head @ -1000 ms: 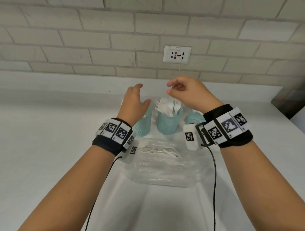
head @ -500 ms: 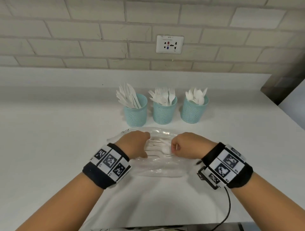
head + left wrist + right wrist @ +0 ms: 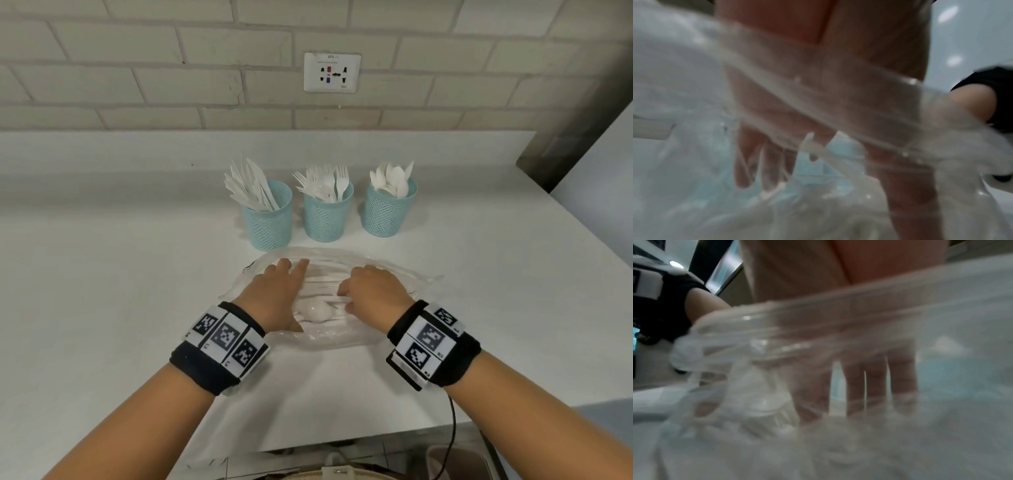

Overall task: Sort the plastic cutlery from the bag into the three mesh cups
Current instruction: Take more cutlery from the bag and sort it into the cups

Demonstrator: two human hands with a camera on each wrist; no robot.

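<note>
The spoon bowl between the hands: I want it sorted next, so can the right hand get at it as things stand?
Probably yes. The right hand is already inside the open bag, beside the spoon, with only loose cutlery around it.

both forearms are bare. the left wrist wears a black band (image 3: pixel 205 368) carrying white tiles printed with black square marker codes (image 3: pixel 224 337). the right wrist has a matching black band (image 3: pixel 459 363) with marker tiles (image 3: pixel 428 337), a white block at its near edge, and a thin black cable (image 3: pixel 451 431) hanging down.
</note>
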